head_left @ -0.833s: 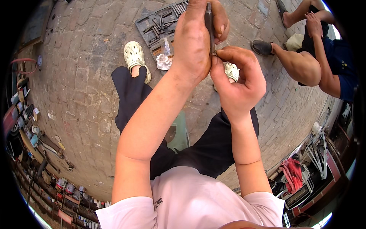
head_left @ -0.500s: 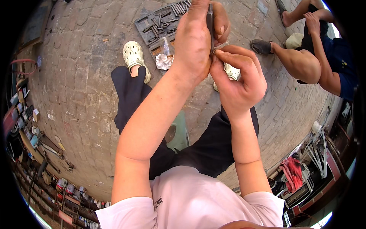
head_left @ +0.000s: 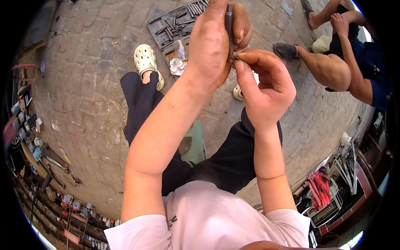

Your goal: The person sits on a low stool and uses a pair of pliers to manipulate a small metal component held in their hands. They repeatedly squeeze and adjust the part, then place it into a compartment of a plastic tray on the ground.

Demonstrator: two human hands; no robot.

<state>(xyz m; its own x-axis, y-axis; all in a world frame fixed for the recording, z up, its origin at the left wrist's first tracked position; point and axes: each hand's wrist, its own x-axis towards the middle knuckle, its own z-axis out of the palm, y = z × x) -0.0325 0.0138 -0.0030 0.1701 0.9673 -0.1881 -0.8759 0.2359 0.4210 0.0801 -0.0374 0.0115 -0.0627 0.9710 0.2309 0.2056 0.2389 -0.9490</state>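
Right hand (head_left: pixel 270 89) shifted slightly rightward | left hand (head_left: pixel 208 50) grip: grasping dark metal rod (head_left: pixel 229 31) | right grip: at rod's lower end, cannot tell if pinching

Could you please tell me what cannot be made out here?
All in the head view:
Dark metal rod: its palm side, hidden by the left hand.
Rod's lower end: too small, partly covered by the right hand.
Tool case: its right part, hidden by the left hand.
Right shoe: mostly hidden by the right hand.
Seated person: head cut off by the right rim.
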